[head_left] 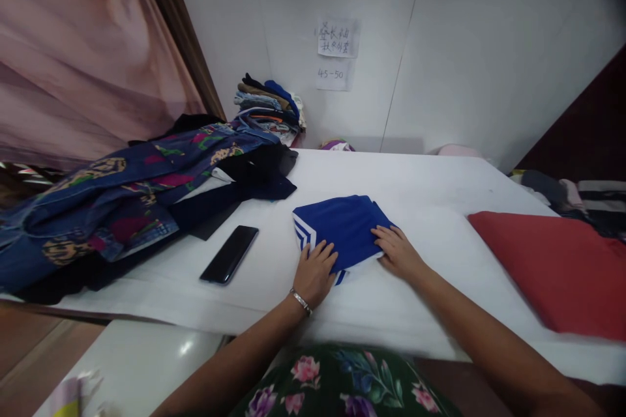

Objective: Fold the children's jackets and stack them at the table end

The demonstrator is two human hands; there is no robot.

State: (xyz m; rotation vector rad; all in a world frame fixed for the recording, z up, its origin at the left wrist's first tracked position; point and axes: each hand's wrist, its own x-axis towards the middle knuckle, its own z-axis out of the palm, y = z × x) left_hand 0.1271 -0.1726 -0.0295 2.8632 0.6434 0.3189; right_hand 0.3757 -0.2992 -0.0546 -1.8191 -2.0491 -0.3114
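Observation:
A folded blue garment [347,225] with white stripes along its left edge lies on the white-covered table [415,182] in front of me. On its lower left corner rests my left hand [317,268], fingers stretched out over the cloth. My right hand [397,249] lies flat on the garment's right edge, its fingers also extended. Both hands touch the fabric without gripping it. Left of the garment is a black phone [229,254], lying flat with a dark screen.
Denim clothes with colourful patches [132,176] and dark garments lie along the table's left side. A stack of folded clothes [268,107] stands at the back by the wall. Red fabric [552,267] covers the right side. Handwritten papers [337,39] hang on the wall.

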